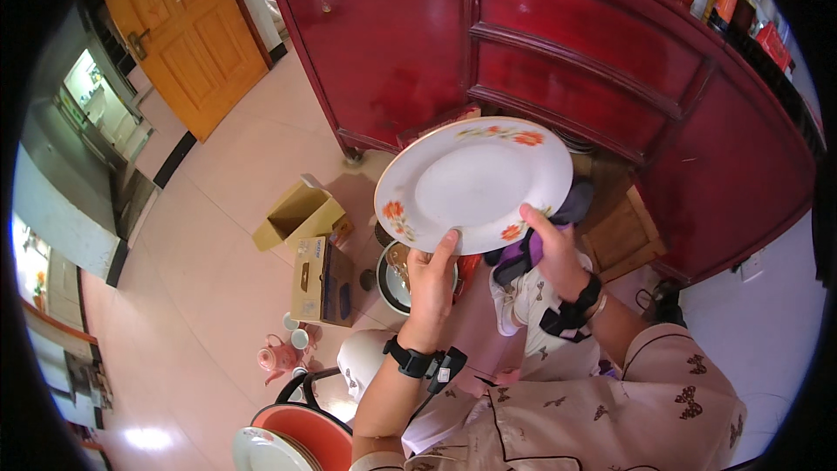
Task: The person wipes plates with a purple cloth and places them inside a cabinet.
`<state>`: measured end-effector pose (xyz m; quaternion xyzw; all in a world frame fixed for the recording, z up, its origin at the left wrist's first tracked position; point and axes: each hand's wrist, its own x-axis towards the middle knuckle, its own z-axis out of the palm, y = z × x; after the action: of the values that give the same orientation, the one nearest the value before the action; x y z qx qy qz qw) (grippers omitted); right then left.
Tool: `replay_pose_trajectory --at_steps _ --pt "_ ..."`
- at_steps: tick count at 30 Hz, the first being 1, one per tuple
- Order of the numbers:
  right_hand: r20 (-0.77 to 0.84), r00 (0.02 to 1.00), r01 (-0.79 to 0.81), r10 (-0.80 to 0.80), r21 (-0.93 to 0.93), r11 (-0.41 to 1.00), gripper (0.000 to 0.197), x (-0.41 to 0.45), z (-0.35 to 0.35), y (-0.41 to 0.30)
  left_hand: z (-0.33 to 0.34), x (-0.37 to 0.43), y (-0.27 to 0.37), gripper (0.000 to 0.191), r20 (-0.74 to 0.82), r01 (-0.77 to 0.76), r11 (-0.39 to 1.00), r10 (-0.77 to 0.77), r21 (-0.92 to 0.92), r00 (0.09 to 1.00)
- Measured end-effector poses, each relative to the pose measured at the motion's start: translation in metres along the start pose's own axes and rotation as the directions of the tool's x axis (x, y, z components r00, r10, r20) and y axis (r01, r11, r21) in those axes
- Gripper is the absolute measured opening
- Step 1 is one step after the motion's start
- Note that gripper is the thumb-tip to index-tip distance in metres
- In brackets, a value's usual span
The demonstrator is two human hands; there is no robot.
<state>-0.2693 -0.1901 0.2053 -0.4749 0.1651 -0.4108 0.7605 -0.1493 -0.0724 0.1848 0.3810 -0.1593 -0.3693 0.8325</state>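
A white oval plate [467, 186] with orange flowers on its rim is held up in front of the red cabinet. My left hand [433, 281] grips its near edge, with the thumb on top. My right hand [552, 248] holds the near right edge, its thumb also on the rim and the other fingers hidden beneath. The plate is tilted, and its upper face is towards me. Below it, partly covered by the plate and my left hand, a basin [392, 294] with a dark rim holds a clear, amber-tinted item. Dark grey and purple cloth [516, 261] lies under my right hand.
The red wooden cabinet [405, 46] has an open lower compartment; a wooden panel [621, 235] leans there. Left on the floor are an open cardboard box [297, 212], a printed carton [317, 288], a pink teapot [278, 358] and cups. Stacked plates [268, 451] rest at an orange basin [307, 422].
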Motion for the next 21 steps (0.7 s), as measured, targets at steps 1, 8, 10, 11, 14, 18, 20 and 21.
replay_pose_trajectory --at_steps 1,8,10,11,14,18,20,21 --pt "0.026 0.996 0.090 -0.087 -0.146 0.985 0.032 0.006 -0.004 -0.007 -0.002 0.001 0.003 0.034 -0.002 -0.002 1.000 0.002 -0.002 1.000" --pt "0.385 0.923 0.265 0.031 -0.691 0.673 0.014 0.019 -0.009 -0.080 -0.013 0.005 0.038 0.028 0.163 -0.195 0.911 0.144 0.363 0.976" --pt "0.394 0.872 0.212 0.290 -0.839 0.502 0.021 0.025 -0.009 -0.090 -0.012 0.000 0.035 0.027 0.271 -0.379 0.660 0.265 0.648 0.925" --pt "0.389 0.875 0.209 0.289 -0.841 0.499 0.021 0.026 -0.012 -0.090 -0.010 -0.001 0.033 0.027 0.274 -0.379 0.664 0.262 0.645 0.925" --pt "0.294 0.952 0.150 0.084 -0.689 0.709 0.024 0.024 -0.020 -0.074 -0.007 -0.001 0.028 0.030 0.102 -0.254 0.765 0.241 0.592 0.965" --pt "0.069 0.989 0.136 -0.128 -0.122 0.983 0.030 0.011 0.008 -0.028 -0.005 0.010 0.018 0.043 -0.138 -0.245 0.957 0.266 0.156 0.954" --pt "0.047 0.994 -0.075 0.094 -0.301 0.951 0.038 -0.008 0.010 -0.007 0.004 0.017 0.007 0.049 -0.178 -0.197 0.979 0.187 -0.044 0.966" --pt "0.007 1.000 0.013 -0.012 -0.188 0.982 0.035 -0.018 0.024 0.014 0.012 0.019 0.002 0.055 -0.197 -0.146 0.959 0.099 -0.244 0.975"
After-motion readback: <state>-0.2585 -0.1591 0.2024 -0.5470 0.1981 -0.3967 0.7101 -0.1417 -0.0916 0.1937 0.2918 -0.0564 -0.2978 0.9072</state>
